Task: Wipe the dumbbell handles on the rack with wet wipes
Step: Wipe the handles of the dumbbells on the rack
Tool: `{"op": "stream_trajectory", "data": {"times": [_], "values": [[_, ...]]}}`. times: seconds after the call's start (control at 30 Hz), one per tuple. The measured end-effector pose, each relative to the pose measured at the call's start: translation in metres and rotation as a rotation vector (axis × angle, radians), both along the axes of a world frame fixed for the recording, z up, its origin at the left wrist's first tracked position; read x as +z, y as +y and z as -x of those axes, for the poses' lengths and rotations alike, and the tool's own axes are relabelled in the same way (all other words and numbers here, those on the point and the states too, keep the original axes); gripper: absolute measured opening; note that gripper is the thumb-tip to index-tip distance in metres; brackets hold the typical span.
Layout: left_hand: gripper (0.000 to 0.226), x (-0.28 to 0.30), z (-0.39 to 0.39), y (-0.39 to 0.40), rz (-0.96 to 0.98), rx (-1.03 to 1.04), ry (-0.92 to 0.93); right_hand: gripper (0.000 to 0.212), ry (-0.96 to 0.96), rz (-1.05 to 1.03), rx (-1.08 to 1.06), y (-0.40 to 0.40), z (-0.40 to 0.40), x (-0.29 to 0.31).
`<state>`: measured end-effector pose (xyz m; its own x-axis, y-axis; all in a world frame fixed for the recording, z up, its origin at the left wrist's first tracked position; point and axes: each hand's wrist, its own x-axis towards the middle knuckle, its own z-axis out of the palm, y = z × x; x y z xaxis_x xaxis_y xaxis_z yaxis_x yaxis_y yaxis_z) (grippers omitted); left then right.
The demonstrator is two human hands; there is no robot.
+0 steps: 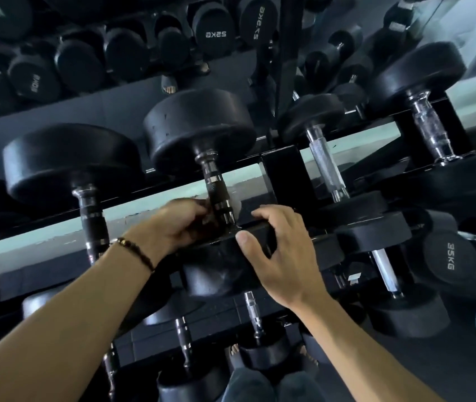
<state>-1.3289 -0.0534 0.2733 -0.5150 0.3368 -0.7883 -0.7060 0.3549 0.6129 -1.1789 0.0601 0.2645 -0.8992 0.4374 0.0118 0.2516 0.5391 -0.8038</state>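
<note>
Top rail of the rack (pixel 286 172) carries four dumbbells side by side. The centre dumbbell (pixel 202 132) sits between a larger one (pixel 68 166) on its left and two further ones on its right. The left hand (pixel 178 224) is at the lower end of the centre dumbbell's handle (pixel 216 190); the right hand (pixel 283 250) rests on its near head, just beside. More dumbbells lie on the tier below, nearer the person.

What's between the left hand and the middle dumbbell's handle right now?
Nothing visible apart from the wet wipe itself: the left hand grips the handle near its lower end. The right hand rests on the near head, off the handle.
</note>
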Motion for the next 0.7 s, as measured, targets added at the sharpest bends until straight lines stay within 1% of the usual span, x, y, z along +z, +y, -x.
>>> {"op": "stream_trajectory", "data": {"times": [0.03,0.1,0.17,0.2,0.23,0.3,0.33,0.37,0.43,0.5,0.53,0.6,0.67,0.7], "values": [[0.032,-0.001,0.009,0.001,-0.025,-0.018,0.025,0.064,0.002,0.002,0.001,0.0,0.0,-0.001],[0.03,0.005,0.031,0.008,-0.158,0.082,0.051,0.063,-0.007,0.003,0.007,0.001,0.001,-0.002],[0.025,0.009,0.038,0.015,-0.223,0.106,0.076,0.061,-0.01,0.01,0.007,0.001,0.001,-0.002],[0.028,0.009,0.033,0.013,-0.177,0.073,0.087,0.06,-0.007,0.009,0.005,0.001,0.001,-0.002],[0.035,0.006,0.025,0.008,-0.129,0.021,0.086,0.059,0.001,0.007,0.001,0.0,0.001,-0.001],[0.045,0.004,0.006,0.0,0.005,-0.135,0.1,0.058,0.023,-0.002,-0.008,0.0,0.002,0.0],[0.043,0.002,0.003,-0.003,0.072,-0.189,0.128,0.058,0.025,-0.005,-0.011,-0.001,0.002,0.0],[0.038,0.002,0.004,-0.002,0.097,-0.201,0.162,0.058,0.02,-0.006,-0.012,-0.001,0.002,0.0],[0.036,0.004,0.022,0.003,0.031,-0.069,0.189,0.057,0.001,-0.003,-0.011,0.0,0.002,0.0],[0.034,0.006,0.037,0.012,-0.1,0.141,0.137,0.057,-0.002,0.006,-0.017,0.0,0.002,0.0],[0.032,0.006,0.038,0.015,-0.136,0.209,0.127,0.057,-0.002,0.008,-0.02,0.0,0.002,0.0],[0.033,0.005,0.025,0.013,-0.086,0.237,0.197,0.057,0.001,0.005,-0.021,0.0,0.002,-0.001],[0.022,0.004,0.005,0.003,0.043,0.175,0.356,0.057,0.014,0.006,-0.027,0.0,0.002,-0.002],[0.021,0.005,-0.001,0.0,0.081,0.12,0.448,0.057,0.015,0.007,-0.033,-0.001,0.002,-0.002]]}}
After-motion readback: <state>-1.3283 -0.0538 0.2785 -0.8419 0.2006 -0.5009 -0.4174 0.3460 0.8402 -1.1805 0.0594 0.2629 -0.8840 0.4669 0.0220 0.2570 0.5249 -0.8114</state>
